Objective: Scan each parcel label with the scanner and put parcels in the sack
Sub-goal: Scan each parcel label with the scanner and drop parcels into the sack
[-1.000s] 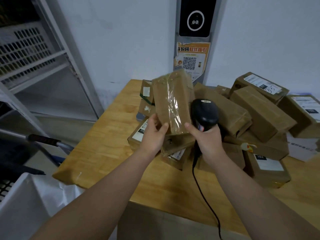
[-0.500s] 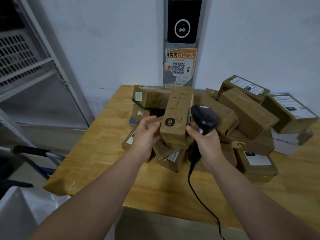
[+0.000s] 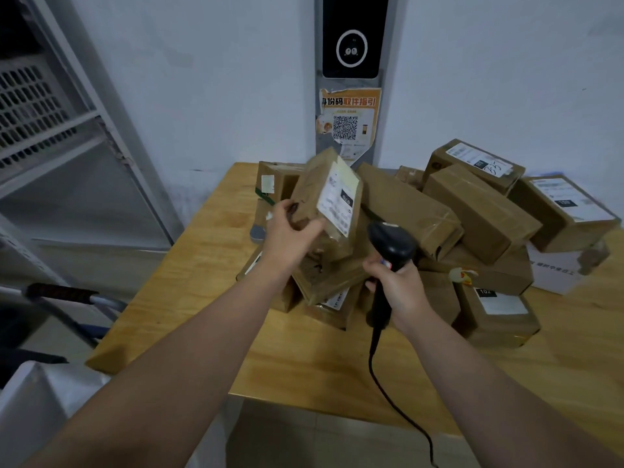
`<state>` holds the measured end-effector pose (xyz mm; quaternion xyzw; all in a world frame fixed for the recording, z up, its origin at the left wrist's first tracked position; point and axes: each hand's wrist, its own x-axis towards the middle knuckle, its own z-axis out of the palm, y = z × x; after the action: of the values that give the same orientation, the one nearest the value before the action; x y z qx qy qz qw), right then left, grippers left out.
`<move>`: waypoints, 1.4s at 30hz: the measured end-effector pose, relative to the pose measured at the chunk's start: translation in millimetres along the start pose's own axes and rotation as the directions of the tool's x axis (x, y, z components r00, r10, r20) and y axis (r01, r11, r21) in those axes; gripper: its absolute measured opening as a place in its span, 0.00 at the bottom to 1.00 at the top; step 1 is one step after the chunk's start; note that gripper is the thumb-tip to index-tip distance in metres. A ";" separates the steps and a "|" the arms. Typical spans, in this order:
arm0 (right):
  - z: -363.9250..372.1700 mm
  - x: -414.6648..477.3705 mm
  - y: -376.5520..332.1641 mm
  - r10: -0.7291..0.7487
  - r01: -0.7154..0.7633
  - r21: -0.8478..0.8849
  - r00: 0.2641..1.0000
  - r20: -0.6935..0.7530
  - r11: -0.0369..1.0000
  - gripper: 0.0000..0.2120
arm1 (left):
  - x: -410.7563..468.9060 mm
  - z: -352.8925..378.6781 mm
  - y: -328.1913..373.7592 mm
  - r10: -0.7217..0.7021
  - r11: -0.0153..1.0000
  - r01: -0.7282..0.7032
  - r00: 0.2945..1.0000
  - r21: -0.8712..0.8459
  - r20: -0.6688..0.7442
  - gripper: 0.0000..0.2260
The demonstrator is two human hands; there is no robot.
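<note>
My left hand (image 3: 290, 233) grips a brown cardboard parcel (image 3: 312, 194) by its lower end, tilted above the pile. Its white shipping label (image 3: 339, 197) faces up and to the right. My right hand (image 3: 396, 283) holds the handle of a black corded scanner (image 3: 390, 246), whose head sits just below and right of the label. Several more brown parcels (image 3: 479, 211) lie heaped on the wooden table (image 3: 202, 265). A white sack (image 3: 37, 396) shows at the bottom left, beside the table.
A grey metal shelf rack (image 3: 77, 136) stands at the left. A wall terminal with a QR poster (image 3: 349, 119) rises behind the table. A trolley handle (image 3: 64, 293) pokes in at the left. The scanner cable (image 3: 388, 396) hangs over the table's front edge.
My left hand has turned the parcel, so the labelled face now shows instead of the handwritten side. My right hand has let go of the parcel and lowered the scanner slightly to the right.
</note>
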<state>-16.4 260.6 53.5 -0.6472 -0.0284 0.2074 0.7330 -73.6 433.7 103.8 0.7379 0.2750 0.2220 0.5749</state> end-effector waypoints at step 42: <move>-34.8 -19.1 -46.7 -0.006 0.112 -0.273 0.933 0.360 0.955 0.14 | 6.3 -11.6 48.5 0.169 0.922 -0.296 0.888 0.249 0.428 0.25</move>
<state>-10.5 218.0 97.1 -0.6981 -0.2102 0.2921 0.6190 -69.0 437.2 153.8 0.8758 0.0916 0.0896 0.4654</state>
